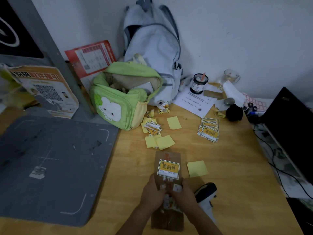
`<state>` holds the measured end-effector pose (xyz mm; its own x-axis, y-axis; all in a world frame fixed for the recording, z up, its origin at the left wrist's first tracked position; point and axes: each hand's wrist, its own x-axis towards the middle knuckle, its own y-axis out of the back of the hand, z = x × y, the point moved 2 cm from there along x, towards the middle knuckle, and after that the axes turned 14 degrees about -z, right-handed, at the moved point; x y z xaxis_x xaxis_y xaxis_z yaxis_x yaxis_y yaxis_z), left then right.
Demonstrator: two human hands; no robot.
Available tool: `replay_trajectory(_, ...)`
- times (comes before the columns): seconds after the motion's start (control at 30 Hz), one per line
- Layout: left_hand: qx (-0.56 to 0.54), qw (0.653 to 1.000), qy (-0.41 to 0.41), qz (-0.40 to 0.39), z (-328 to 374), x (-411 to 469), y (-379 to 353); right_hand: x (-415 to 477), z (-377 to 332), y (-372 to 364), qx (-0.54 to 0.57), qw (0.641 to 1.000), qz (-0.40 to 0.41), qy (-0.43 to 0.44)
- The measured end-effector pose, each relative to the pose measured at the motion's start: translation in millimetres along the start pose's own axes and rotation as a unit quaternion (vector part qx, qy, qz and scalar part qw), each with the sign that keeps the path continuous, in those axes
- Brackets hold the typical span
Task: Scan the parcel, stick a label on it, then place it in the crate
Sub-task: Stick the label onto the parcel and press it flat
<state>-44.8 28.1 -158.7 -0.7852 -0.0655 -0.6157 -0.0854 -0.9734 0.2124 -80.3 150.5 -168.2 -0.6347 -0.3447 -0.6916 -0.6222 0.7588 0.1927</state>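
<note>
Parcel [167, 187]: flat brown kraft packet, long and narrow, lying on the wooden desk [228, 167] just right of the grey scan mat [50, 167]. Long axis runs away from the person, toward the wall. Yellow label [168, 168] with black characters sits on its far half. Left hand [152, 195] and right hand [183, 195] pressed on its middle, fingers curled inward, nearly touching. Handheld scanner [205, 192] lies just right.

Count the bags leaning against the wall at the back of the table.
2. The green bag stands open beside the grey scanning pad. The pale blue backpack stands behind it, upright against the wall. Nothing suggests a third hidden behind them.
</note>
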Motion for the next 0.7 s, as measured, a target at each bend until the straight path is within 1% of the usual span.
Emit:
replay_trajectory(0.2, -0.031, 0.998, -0.043, 0.039, 22.8, -3.9, 10.3, -8.4, -28.7, 7.5, 0.063, 0.997, -0.038, 0.027)
replay_trajectory(0.3, -0.046, 0.994, -0.076, 0.065, 50.3, -4.6, 21.3, -14.1, -60.6, 15.8, 0.072, 0.995, -0.020, 0.062)
replay_trajectory(0.47, -0.047, 0.981, -0.164, 0.091, 109.6, -13.0, 46.6, -26.3, -122.2, 33.9, 0.044, 0.989, 0.013, 0.139)
replay_trajectory(0.6, -0.021, 0.965, -0.239, 0.106, 163.4, -23.0, 69.0, -47.4, -176.2, 54.7, 0.033, 0.979, 0.041, 0.196)
replay_trajectory(0.7, -0.007, 0.950, -0.288, 0.121, 206.3, -33.5, 85.3, -72.5, -219.7, 70.7, 0.036, 0.964, 0.060, 0.258)
